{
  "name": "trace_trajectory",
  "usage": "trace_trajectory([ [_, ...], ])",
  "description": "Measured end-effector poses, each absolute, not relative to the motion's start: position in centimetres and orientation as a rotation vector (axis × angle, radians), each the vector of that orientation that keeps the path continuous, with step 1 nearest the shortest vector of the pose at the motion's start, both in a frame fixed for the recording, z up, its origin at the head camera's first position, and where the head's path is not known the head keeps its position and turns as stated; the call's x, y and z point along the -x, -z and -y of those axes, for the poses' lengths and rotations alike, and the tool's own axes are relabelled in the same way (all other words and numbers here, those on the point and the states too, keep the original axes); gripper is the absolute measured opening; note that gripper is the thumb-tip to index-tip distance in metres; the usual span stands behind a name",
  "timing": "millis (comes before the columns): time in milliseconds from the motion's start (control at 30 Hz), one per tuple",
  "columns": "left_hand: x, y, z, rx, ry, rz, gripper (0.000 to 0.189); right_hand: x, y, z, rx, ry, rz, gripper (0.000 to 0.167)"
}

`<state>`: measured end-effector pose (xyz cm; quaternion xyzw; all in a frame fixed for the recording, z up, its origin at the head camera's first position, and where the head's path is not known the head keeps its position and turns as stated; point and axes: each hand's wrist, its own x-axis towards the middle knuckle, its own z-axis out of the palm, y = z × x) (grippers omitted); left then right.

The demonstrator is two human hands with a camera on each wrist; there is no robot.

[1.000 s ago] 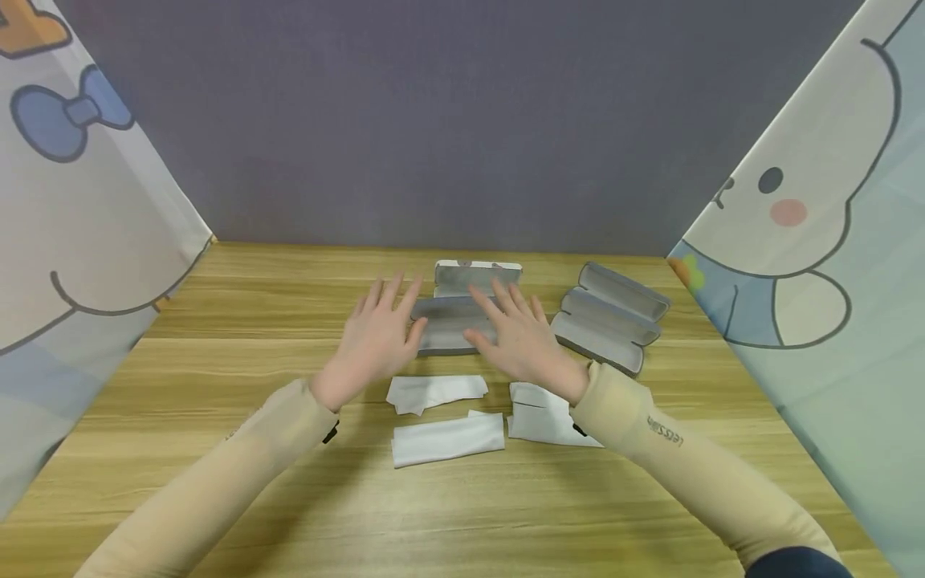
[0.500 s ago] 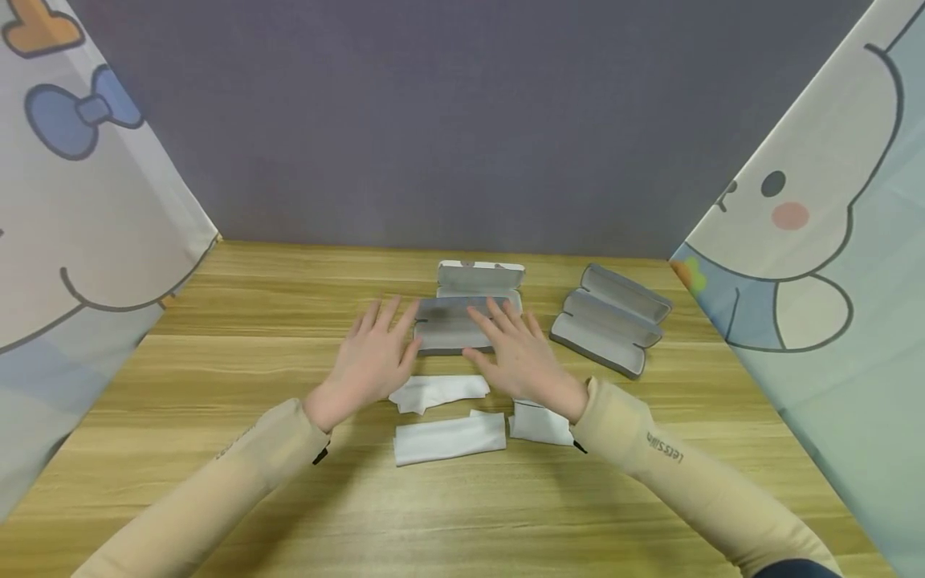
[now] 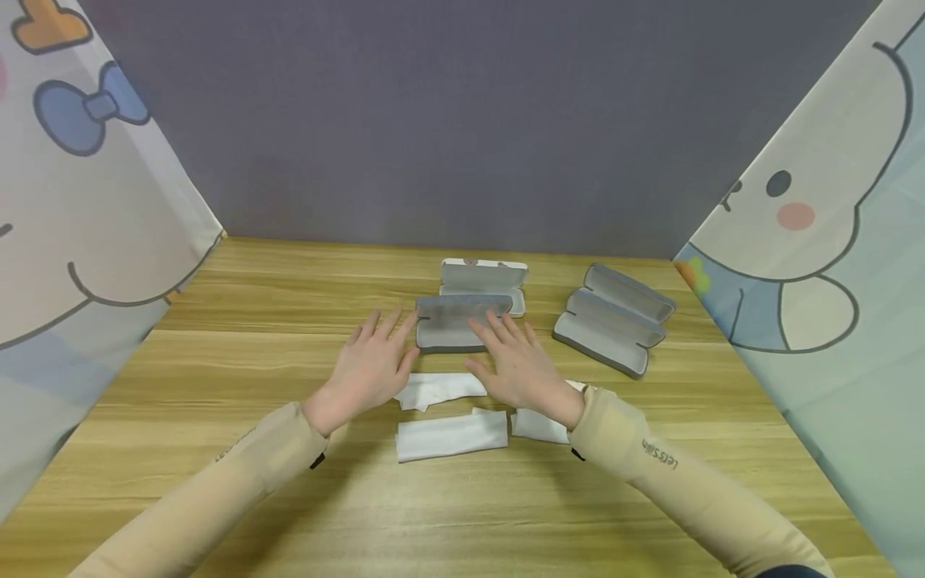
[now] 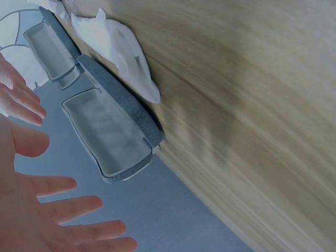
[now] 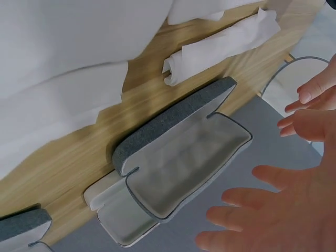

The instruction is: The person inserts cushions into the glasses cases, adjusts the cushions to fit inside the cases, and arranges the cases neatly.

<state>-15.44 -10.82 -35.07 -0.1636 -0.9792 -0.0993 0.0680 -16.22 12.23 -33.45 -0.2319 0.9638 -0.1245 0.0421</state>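
In the head view, my left hand (image 3: 367, 371) is spread with straight fingers at the left side of an opened grey glasses case (image 3: 451, 333). My right hand (image 3: 523, 368), also spread, overlaps that case's right front corner. Neither hand holds anything. The case's lid stands raised and its pale lining shows; in the right wrist view the case (image 5: 189, 163) has nothing inside. Three white cloths lie in front: a crumpled cloth (image 3: 442, 390) between the hands, a folded cloth (image 3: 452, 436) nearer me, and another cloth (image 3: 540, 427) partly hidden under my right wrist.
Behind the middle case stands an opened white patterned glasses case (image 3: 484, 277). Opened grey cases sit at an angle on the right, a front case (image 3: 600, 341) with a rear lid (image 3: 629, 291) behind it. A grey partition (image 3: 448, 120) closes off the wooden table's (image 3: 462, 522) far edge.
Both hands have drawn back slightly toward me, uncovering more of the middle case and the white case behind it. The head view has shifted a little. The cases and cloths stay in place.
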Motion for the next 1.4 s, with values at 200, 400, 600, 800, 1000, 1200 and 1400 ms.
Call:
trace_trajectory([
  [200, 15.2, 35.4, 10.8, 0.511, 0.309, 2.976, 0.054, 16.2, 33.6, -12.2, 0.698, 0.380, -2.938, 0.062],
  [400, 15.0, 35.9, 10.7, 0.555, 0.281, 2.980, 0.055, 16.1, 33.7, -12.3, 0.687, 0.360, -2.914, 0.062],
  [600, 14.7, 36.5, 10.8, 0.564, 0.275, 2.971, 0.056, 16.1, 34.0, -12.4, 0.685, 0.336, -2.895, 0.060],
  [800, 14.6, 36.9, 11.0, 0.590, 0.270, 2.962, 0.053, 16.0, 34.3, -12.4, 0.680, 0.315, -2.884, 0.057],
  [1000, 14.4, 37.4, 11.1, 0.610, 0.268, 2.948, 0.051, 16.0, 35.0, -12.4, 0.720, 0.318, -2.863, 0.054],
  [1200, 14.5, 37.8, 11.2, 0.612, 0.309, 2.922, 0.049, 15.9, 35.6, -12.5, 0.753, 0.361, -2.875, 0.049],
  [1400, 14.4, 38.4, 11.6, 0.610, 0.279, 2.919, 0.048, 16.0, 36.2, -12.6, 0.787, 0.386, -2.862, 0.045],
])
